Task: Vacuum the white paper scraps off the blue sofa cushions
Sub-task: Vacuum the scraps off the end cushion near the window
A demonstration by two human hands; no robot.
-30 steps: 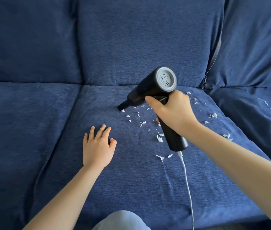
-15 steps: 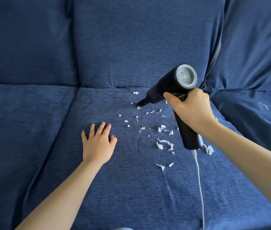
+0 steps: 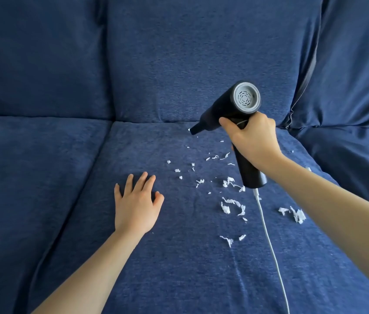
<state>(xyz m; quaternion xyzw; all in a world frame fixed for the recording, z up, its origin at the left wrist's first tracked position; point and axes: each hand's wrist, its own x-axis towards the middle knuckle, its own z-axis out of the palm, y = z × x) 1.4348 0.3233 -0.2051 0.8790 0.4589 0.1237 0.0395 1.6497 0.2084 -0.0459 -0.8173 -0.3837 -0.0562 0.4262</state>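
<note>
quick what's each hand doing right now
Left hand: open, flat on the seat cushion.
Right hand: closed around the black vacuum.

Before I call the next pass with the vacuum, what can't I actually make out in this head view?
- Nozzle tip of the black handheld vacuum: too small to tell whether it touches the blue seat cushion.
- Any scraps beneath the right hand and forearm: hidden by them.
- White power cord: cut off by the bottom edge.
- White paper scraps on the right-hand cushion: cut off by the right edge.
- Fabric under the flat left hand: covered.
</note>
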